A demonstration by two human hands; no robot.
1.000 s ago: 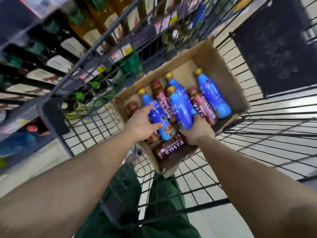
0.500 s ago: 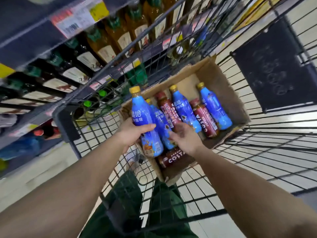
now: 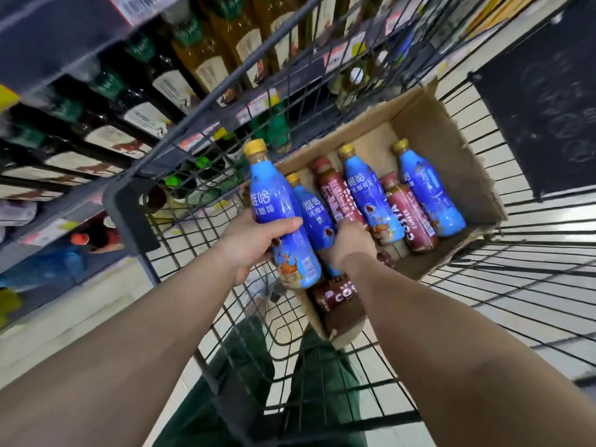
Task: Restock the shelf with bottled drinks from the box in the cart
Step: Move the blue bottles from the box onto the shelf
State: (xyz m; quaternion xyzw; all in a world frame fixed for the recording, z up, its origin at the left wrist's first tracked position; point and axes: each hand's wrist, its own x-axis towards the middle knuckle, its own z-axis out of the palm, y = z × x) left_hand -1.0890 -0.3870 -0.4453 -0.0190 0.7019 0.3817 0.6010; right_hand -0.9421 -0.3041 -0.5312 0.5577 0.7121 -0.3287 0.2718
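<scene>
Left hand (image 3: 250, 245) grips a blue bottle (image 3: 280, 217) raised at ten o'clock of the box (image 3: 451, 150); my right hand (image 3: 351, 245) clasps a second blue bottle (image 3: 314, 217) inside.

Open brown cardboard box (image 3: 432, 124) in black wire cart (image 3: 532, 253); blue and maroon plastic bottles (image 3: 409, 214) inside box; stocked dark shelf (image 3: 54, 40) left of cart.

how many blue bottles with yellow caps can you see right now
4. One lifted in the left hand at; one under the right hand at; two lying in the box, at and. Others may be hidden.
</scene>
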